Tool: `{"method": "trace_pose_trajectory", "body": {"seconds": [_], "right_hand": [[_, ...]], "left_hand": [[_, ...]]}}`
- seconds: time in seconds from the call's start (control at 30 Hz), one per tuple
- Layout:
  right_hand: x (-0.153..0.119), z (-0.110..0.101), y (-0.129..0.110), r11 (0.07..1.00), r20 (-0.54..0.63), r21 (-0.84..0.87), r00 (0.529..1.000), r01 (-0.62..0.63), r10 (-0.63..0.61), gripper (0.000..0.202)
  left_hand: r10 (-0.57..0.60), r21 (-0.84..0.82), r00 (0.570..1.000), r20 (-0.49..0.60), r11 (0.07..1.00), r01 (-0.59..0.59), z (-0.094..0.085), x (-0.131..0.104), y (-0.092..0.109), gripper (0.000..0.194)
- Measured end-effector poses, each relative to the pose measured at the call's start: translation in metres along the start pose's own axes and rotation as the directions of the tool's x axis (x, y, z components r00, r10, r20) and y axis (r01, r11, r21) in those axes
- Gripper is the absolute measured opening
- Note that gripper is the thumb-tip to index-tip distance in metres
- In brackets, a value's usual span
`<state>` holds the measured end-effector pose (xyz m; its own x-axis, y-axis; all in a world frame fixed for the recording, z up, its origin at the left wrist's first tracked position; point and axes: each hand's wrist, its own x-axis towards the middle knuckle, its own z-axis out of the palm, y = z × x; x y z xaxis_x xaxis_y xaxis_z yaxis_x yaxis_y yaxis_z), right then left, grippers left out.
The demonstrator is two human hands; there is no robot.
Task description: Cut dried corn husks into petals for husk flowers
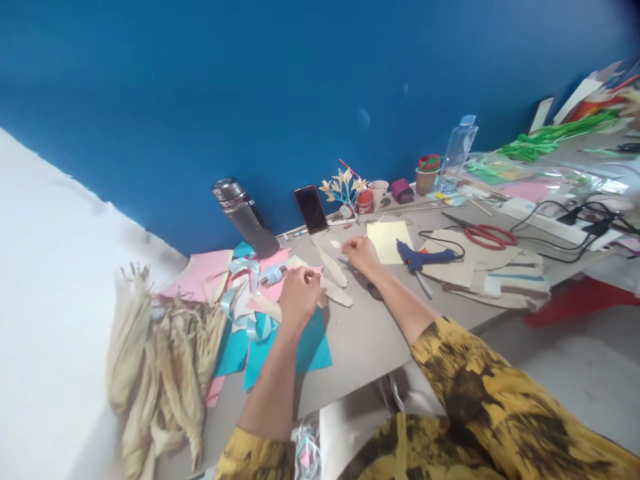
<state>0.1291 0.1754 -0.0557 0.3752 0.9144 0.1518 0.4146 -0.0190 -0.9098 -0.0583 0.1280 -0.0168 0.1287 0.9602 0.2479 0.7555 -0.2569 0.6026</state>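
My left hand [300, 293] is above the blue and pink paper, its fingers curled together. Whatever may be in its pinch is hidden. My right hand [361, 255] hovers over the middle of the table with thumb and forefinger pressed together. A small pale piece [335, 245], apparently dried corn husk, shows at those fingertips. Between the hands lie pale pointed husk strips [331, 268], and another strip [337, 293] lies just beside my left fingers. Beyond my right hand is a pale yellow sheet [393, 241].
A dark flask [247, 220], a phone [311, 208] and husk flowers [345, 187] stand along the wall. To the right lie a blue glue gun [425, 258], red-handled scissors [490, 236] and a power strip [543, 223] with black cables. Dried husks [170, 373] heap at the left edge.
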Motion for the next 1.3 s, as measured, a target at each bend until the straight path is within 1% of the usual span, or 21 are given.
{"method": "trace_pose_trajectory", "body": {"seconds": [0.03,0.07,0.1,0.13,0.23,0.33,0.4,0.47,0.53,0.67,0.73,0.77,0.83,0.87,0.93,1.0,1.03,1.07,1.17,1.3], "right_hand": [[-0.001,0.000,-0.001,1.000,0.006,-0.002,1.000,0.003,-0.003,0.021],[-0.001,0.001,-0.002,1.000,0.013,-0.006,1.000,0.006,-0.006,0.022],[-0.002,0.001,-0.003,1.000,0.019,-0.011,1.000,0.010,-0.010,0.022],[-0.003,0.001,-0.003,1.000,0.025,-0.018,1.000,0.014,-0.014,0.022],[-0.005,0.001,-0.005,0.999,0.038,-0.048,0.999,0.017,-0.015,0.021],[-0.005,0.000,-0.005,0.995,0.051,-0.096,0.999,-0.012,0.017,0.020],[-0.004,0.000,-0.004,0.990,0.057,-0.137,0.997,-0.044,0.052,0.019],[-0.004,0.000,-0.002,0.981,0.063,-0.180,0.994,-0.078,0.090,0.018],[-0.004,-0.001,-0.001,0.969,0.057,-0.222,0.991,-0.108,0.124,0.015],[-0.005,-0.009,-0.004,0.957,0.012,-0.261,0.991,-0.126,0.133,0.016],[-0.007,-0.012,-0.009,0.969,0.014,-0.231,0.995,-0.092,0.098,0.021],[-0.008,-0.013,-0.012,0.977,0.033,-0.205,0.997,-0.063,0.072,0.025],[-0.013,-0.012,-0.017,0.991,0.115,-0.136,0.993,0.013,0.003,0.033],[-0.016,-0.009,-0.019,0.995,0.187,-0.072,0.981,0.063,-0.049,0.035],[-0.022,-0.002,-0.022,0.984,0.326,0.110,0.930,0.143,-0.172,0.034],[-0.028,0.005,-0.022,0.947,0.389,0.271,0.881,0.171,-0.270,0.033],[-0.030,0.008,-0.022,0.935,0.390,0.309,0.874,0.172,-0.289,0.030],[-0.031,0.010,-0.022,0.934,0.378,0.316,0.881,0.168,-0.286,0.027],[-0.032,0.013,-0.022,0.940,0.344,0.304,0.902,0.155,-0.260,0.021],[-0.032,0.011,-0.024,0.949,0.332,0.288,0.916,0.130,-0.226,0.019]], "left_hand": [[-0.013,0.109,1.000,-0.012,0.994,0.014,0.000,0.004,-0.005,0.019],[-0.022,0.185,1.000,-0.003,0.982,0.022,0.002,0.005,-0.010,0.021],[-0.025,0.225,1.000,0.013,0.974,0.022,0.005,0.005,-0.012,0.020],[-0.021,0.220,1.000,0.022,0.975,0.016,0.008,0.005,-0.014,0.018],[0.016,0.082,1.000,0.005,0.997,-0.016,0.016,0.003,-0.014,0.009],[0.012,-0.106,1.000,-0.024,0.994,-0.014,0.018,0.005,-0.013,0.010],[-0.033,-0.296,0.999,-0.017,0.955,0.026,0.018,0.006,-0.013,0.013],[-0.082,-0.470,0.996,0.015,0.879,0.080,0.017,0.006,-0.012,0.015],[-0.107,-0.540,0.993,0.040,0.834,0.112,0.017,0.005,-0.012,0.016],[-0.136,-0.565,0.991,0.009,0.817,0.117,0.015,0.003,-0.009,0.016],[-0.144,-0.564,0.989,-0.022,0.819,0.107,0.014,0.003,-0.007,0.016],[-0.148,-0.562,0.988,-0.036,0.821,0.102,0.013,0.003,-0.006,0.015],[-0.157,-0.559,0.986,-0.056,0.823,0.100,0.011,0.002,-0.004,0.015],[-0.160,-0.560,0.986,-0.055,0.822,0.102,0.009,0.002,-0.003,0.015],[-0.166,-0.568,0.985,-0.043,0.816,0.113,0.007,0.001,0.000,0.015],[-0.170,-0.567,0.985,-0.032,0.815,0.122,0.006,0.000,0.001,0.015],[-0.172,-0.561,0.985,-0.033,0.818,0.124,0.006,0.000,0.001,0.015],[-0.173,-0.555,0.984,-0.040,0.823,0.122,0.006,0.001,0.001,0.016],[-0.162,-0.532,0.984,-0.070,0.841,0.101,0.008,0.002,-0.002,0.018],[-0.150,-0.493,0.984,-0.097,0.866,0.084,0.009,0.003,-0.005,0.016]]}}
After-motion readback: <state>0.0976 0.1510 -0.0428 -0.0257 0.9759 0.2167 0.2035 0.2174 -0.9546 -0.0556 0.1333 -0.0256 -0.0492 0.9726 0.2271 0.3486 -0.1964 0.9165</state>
